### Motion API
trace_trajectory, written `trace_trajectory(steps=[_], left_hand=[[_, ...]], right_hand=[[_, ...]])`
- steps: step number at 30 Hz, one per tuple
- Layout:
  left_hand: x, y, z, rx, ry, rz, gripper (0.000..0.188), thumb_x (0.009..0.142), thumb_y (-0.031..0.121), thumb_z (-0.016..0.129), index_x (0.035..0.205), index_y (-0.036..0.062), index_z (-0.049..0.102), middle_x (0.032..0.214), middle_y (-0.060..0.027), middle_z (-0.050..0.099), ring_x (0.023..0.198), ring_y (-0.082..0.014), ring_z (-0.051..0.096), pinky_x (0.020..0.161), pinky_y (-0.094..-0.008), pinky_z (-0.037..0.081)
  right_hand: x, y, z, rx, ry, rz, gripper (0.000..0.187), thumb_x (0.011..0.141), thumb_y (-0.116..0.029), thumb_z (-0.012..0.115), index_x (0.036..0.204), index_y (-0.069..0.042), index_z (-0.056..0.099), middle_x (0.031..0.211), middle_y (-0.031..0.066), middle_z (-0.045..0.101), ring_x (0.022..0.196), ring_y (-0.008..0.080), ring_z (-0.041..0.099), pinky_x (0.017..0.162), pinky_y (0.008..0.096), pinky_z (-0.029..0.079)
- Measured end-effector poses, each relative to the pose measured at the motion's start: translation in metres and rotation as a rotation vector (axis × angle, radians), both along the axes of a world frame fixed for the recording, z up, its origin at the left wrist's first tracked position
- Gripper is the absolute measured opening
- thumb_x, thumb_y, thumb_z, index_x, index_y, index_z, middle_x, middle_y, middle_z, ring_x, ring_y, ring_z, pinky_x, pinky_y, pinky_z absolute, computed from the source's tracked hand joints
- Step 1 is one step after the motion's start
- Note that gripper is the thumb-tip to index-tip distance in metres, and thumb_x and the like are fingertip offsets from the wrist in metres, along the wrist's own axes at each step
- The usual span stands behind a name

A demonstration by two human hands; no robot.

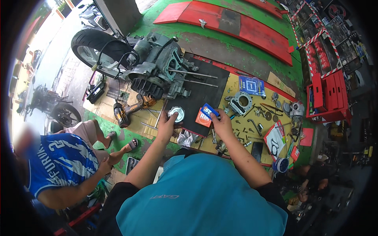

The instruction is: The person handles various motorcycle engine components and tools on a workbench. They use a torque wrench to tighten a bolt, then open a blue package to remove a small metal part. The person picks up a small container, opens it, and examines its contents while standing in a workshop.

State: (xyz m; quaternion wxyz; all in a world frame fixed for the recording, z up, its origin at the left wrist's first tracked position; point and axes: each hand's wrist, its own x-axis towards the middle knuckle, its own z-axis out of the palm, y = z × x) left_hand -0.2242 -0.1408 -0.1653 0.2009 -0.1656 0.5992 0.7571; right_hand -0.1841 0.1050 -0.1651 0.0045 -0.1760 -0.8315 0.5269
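Note:
My left hand (168, 123) is closed around a round silver piston (178, 114), its flat face turned up. My right hand (223, 123) grips a small blue and orange cardboard box (204, 116) between thumb and fingers. Both are held apart above the near side of a black mat (197, 95). Beyond my left hand stands a grey engine (155, 65) with a wheel and tyre (96, 49) attached. Long metal studs (195, 74) stick out from it over the mat. Crumpled white material (186, 138) lies just below the piston.
A cordless power tool (123, 114) lies left on cardboard. Right of the mat are a cylinder block (241, 103), a blue gasket packet (252, 86), a phone (257, 151) and loose bolts. Another person (65, 161) sits at left. A red tool cabinet (330, 98) stands at right.

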Motion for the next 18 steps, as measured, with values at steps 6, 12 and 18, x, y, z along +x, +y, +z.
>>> trace_trajectory(steps=[6,12,18], left_hand=[[-0.016,-0.002,-0.007,-0.007,-0.005,-0.126,0.034,0.102,0.022,0.06,0.124,0.005,0.041,0.114,-0.0137,0.062,0.083,-0.0272,0.073,0.065,-0.0342,0.061],[-0.016,-0.025,0.003,0.174,-0.034,-0.109,0.048,0.103,0.031,0.055,0.138,0.004,0.036,0.117,-0.0137,0.063,0.082,-0.0294,0.074,0.061,-0.0339,0.06],[-0.009,-0.043,-0.014,0.218,-0.001,-0.031,0.035,0.101,0.033,0.061,0.119,0.005,0.049,0.1,-0.0096,0.067,0.07,-0.0166,0.067,0.058,-0.0284,0.056]], right_hand=[[-0.018,-0.006,0.021,0.088,0.024,-0.084,0.027,0.093,-0.023,0.068,0.109,-0.001,0.071,0.086,0.0176,0.072,0.07,0.0274,0.069,0.067,0.0377,0.051],[-0.031,0.03,-0.008,-0.048,-0.04,-0.181,0.027,0.093,-0.022,0.067,0.103,0.003,0.071,0.084,0.0142,0.072,0.077,0.0203,0.067,0.07,0.0342,0.049],[-0.063,0.037,-0.014,0.022,0.096,-0.119,0.031,0.094,-0.018,0.067,0.117,0.002,0.067,0.094,0.0166,0.072,0.083,0.0249,0.068,0.078,0.0365,0.052]])
